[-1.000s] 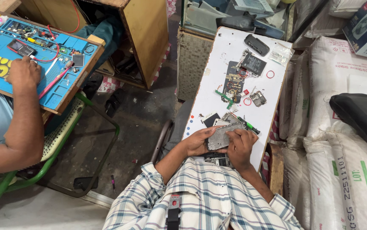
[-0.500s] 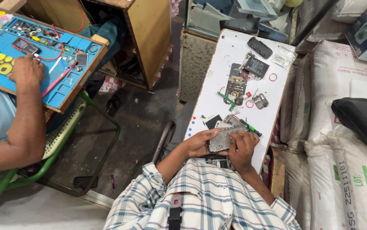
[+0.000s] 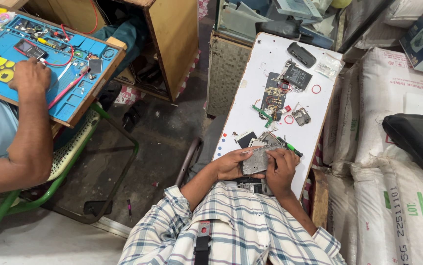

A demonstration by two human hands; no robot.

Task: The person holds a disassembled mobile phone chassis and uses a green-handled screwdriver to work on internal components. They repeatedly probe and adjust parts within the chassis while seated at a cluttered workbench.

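Little has shifted since the earlier frames: both hands stay at the near end of the white board (image 3: 270, 64), and the co-worker's hand (image 3: 29, 76) on the left remains on the blue work mat (image 3: 81, 95).

Left hand (image 3: 231, 164) cups the left edge of a grey, flat phone part (image 3: 256, 159), fingers curled round it and thumb on top. Right hand (image 3: 281, 167) closes on the part's right side, fingers bent over its upper edge; whether it also pinches a small tool cannot be told. The part is held just above the near edge of the board, over a dark keypad phone (image 3: 251, 185) lying against the person's checked shirt (image 3: 236, 230).

Farther along the board lie a green-handled tool (image 3: 290, 146), a dark circuit board (image 3: 272, 95) with red wires, a small metal module (image 3: 301, 116), a red ring (image 3: 316, 89) and a black phone shell (image 3: 301, 54). White sacks (image 3: 383, 162) stack on the right.
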